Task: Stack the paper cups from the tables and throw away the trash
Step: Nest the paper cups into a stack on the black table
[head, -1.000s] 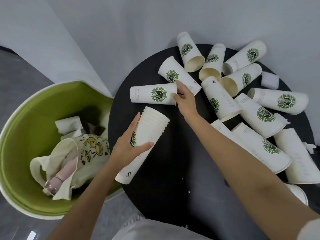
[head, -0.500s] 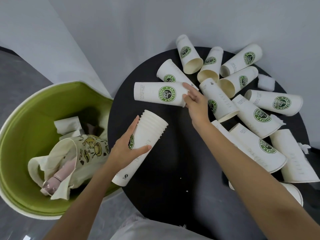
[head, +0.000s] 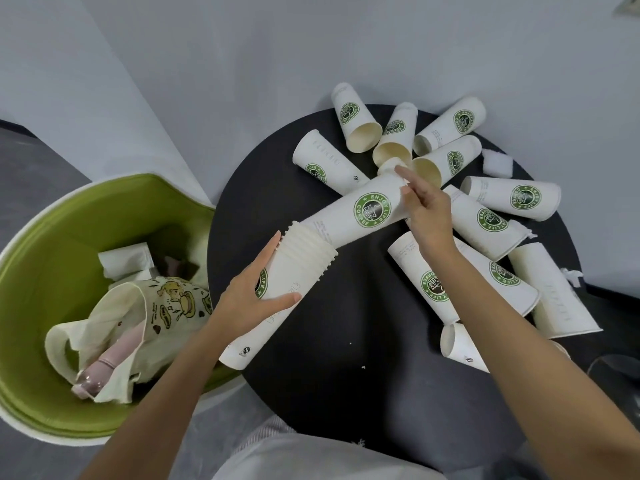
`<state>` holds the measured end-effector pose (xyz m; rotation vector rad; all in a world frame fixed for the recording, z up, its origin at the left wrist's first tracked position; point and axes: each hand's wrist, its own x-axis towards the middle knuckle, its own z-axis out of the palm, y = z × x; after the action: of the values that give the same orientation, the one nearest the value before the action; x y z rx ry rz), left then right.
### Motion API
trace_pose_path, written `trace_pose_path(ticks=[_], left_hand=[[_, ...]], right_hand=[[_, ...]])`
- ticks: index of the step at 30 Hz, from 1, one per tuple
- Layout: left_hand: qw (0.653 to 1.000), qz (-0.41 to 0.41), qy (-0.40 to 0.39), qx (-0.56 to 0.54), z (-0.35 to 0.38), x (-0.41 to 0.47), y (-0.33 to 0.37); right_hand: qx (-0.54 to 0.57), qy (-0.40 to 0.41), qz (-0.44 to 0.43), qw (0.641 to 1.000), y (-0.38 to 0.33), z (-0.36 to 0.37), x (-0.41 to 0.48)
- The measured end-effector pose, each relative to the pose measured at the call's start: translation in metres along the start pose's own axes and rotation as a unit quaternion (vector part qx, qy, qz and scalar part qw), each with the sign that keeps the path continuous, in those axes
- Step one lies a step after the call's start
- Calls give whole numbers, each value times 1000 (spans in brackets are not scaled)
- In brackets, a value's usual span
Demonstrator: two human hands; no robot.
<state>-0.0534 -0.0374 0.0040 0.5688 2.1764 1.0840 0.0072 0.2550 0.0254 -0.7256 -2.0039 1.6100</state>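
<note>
With left hand (head: 256,296), grips stack of cups (head: 294,271) round its upper half, fingers and thumb curled about the wall just below the ribbed rims. Holds it tilted, mouth up and away, base hanging past the near-left edge of round black tabletop (head: 346,358), toward bin (head: 41,258). With right hand (head: 429,216), pinches single cup (head: 363,213) at its wide rim end, fingers curled at the lip, one finger stretched along it. Points narrow base of that cup at the stack's mouth; base at or just inside the top rim, can't tell how deep. Counts roughly a dozen loose cups (head: 512,199) lying on their sides across far and right part of tabletop, several touching or overlapping, a few with mouths facing the camera. Also on tabletop: white wad (head: 497,163) near far-right edge, small paper scraps (head: 571,273) beside the cups at right. Inside green-lined bin, left of tabletop: printed cloth bag (head: 166,306), pink bottle (head: 114,355) partly inside it, crumpled white paper (head: 124,261) behind both.
</note>
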Motion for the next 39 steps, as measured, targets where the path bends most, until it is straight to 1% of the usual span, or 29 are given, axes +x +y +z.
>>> trace_pose_path(ticks=[5,12,18,23,27,32,37,39], left_hand=[[1000,16,-18,5,3,-7,1],[999,28,-21,27,9,-12,9],[999,33,-21,37,12,-15,9],[998,34,-18,41,12,-15,12],[998,27,-23,45,15,-16,15],[996,34,-36,76,21,-17,18],[998,31,-39,44,28,-16,20],[997,35,-49,45,31,-13,22]], right_hand=[[-10,-71,-11,997,-8,14,-19],[-35,-160,-11,986,-12,35,-51],[-52,-197,-21,979,-12,39,-68],[-45,-181,-9,982,-15,34,-73],[-24,-187,0,982,-16,37,-81],[3,-161,19,987,-9,36,-97],[-31,-172,15,984,-13,29,-97],[-18,-147,19,989,-12,23,-99]])
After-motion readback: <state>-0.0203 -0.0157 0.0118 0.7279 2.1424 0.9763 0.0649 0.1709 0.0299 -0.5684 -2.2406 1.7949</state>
